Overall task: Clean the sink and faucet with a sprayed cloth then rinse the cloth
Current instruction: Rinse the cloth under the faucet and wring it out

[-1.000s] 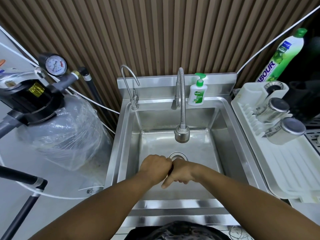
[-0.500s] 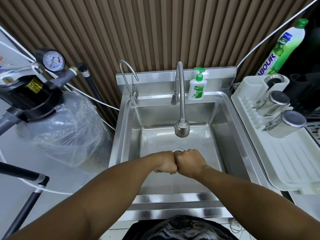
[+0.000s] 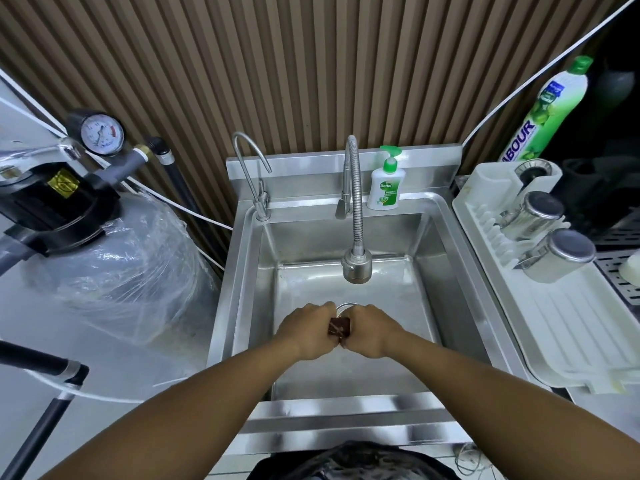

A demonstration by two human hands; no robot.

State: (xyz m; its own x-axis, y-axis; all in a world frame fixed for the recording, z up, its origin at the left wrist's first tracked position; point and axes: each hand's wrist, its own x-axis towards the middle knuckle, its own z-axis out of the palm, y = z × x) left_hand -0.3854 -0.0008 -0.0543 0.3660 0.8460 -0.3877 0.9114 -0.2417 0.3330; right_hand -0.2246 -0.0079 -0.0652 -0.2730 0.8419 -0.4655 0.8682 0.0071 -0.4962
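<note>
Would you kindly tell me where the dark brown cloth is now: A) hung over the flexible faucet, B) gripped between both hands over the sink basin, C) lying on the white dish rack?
B: the cloth shows between the left hand and right hand, both gripping it low over the sink, near the drain.

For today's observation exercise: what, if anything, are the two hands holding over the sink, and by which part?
A dark cloth, bunched between them: the left hand grips its left end, the right hand its right end, over the sink.
</note>
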